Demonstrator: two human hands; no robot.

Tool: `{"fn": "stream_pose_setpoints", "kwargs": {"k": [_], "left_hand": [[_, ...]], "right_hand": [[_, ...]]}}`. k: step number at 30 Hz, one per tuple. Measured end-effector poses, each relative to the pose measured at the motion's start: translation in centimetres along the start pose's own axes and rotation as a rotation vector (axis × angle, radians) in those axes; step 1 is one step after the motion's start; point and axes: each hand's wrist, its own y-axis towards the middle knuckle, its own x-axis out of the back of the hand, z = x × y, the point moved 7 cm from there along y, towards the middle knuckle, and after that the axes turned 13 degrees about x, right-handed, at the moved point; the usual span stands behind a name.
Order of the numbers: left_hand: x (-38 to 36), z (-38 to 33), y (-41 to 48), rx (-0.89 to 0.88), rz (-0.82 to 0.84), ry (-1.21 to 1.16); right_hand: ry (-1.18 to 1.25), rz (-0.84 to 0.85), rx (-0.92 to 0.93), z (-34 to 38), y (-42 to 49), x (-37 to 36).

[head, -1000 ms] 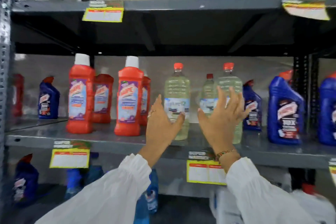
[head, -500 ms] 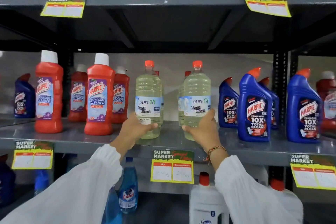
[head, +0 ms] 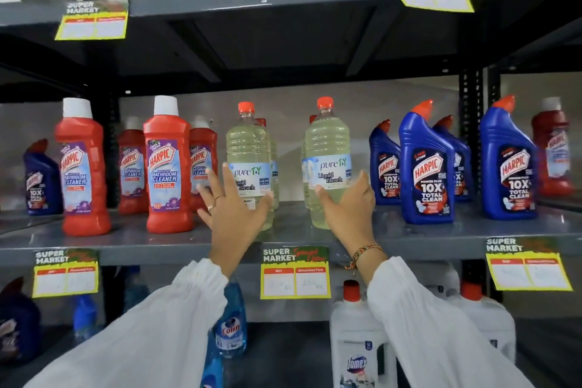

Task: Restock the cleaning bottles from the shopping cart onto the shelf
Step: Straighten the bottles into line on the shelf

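Observation:
Two clear bleach bottles with pale yellow liquid and red caps stand upright on the grey middle shelf [head: 157,242]. My left hand [head: 233,214] is in front of the lower part of the left bleach bottle [head: 248,142], fingers spread. At the base of the right bleach bottle [head: 327,142], my right hand [head: 346,211] has its palm toward the bottle and its fingers apart. Neither hand is wrapped around a bottle. More bleach bottles stand behind these two. The shopping cart is out of view.
Red Harpic bathroom cleaner bottles [head: 168,167] stand left of the bleach, blue Harpic bottles [head: 425,167] to the right. On the shelf below are a white Domex bottle [head: 356,346] and a blue Colin bottle [head: 231,331]. Yellow price tags [head: 294,274] hang from the shelf edges.
Half a second ago both hands gripped the lower parts of the two bleach bottles. Now the fingers have opened and the bottles stand on their own on the shelf.

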Motion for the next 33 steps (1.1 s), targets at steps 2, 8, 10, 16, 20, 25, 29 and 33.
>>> {"fn": "stream_pose_setpoints", "kwargs": {"k": [2,8,10,16,20,25,29,33], "left_hand": [[0.3,-2.6,-2.1,-0.158,-0.124,0.057],[-2.9,-11.2,-7.5,-0.348,-0.143,-0.101],[-5.2,-13.9,-9.5,-0.352,-0.07,-0.211],[-13.5,-20.0,-14.3,-0.164,0.187,-0.376],[-17.2,-21.8,-15.8,-0.027,0.282,-0.259],[-18.0,-22.6,-15.8,0.076,0.27,-0.156],[-18.2,-22.3,-16.0,0.121,0.233,-0.099],[-18.7,-21.7,-15.7,0.134,0.262,-0.084]], "right_hand": [[0.06,-0.008,0.018,0.1,0.0,0.8],[-0.126,-0.168,0.412,0.6,1.1,9.7],[-0.268,-0.301,0.489,-0.5,1.9,14.1],[-0.554,-0.233,-0.015,-10.0,5.2,23.1],[-0.418,-0.04,-0.171,-14.2,6.1,24.4],[-0.387,0.083,-0.214,-15.5,6.6,23.6],[-0.455,0.15,-0.25,-15.8,7.0,22.9],[-0.486,0.166,-0.265,-16.2,7.1,22.5]]}}
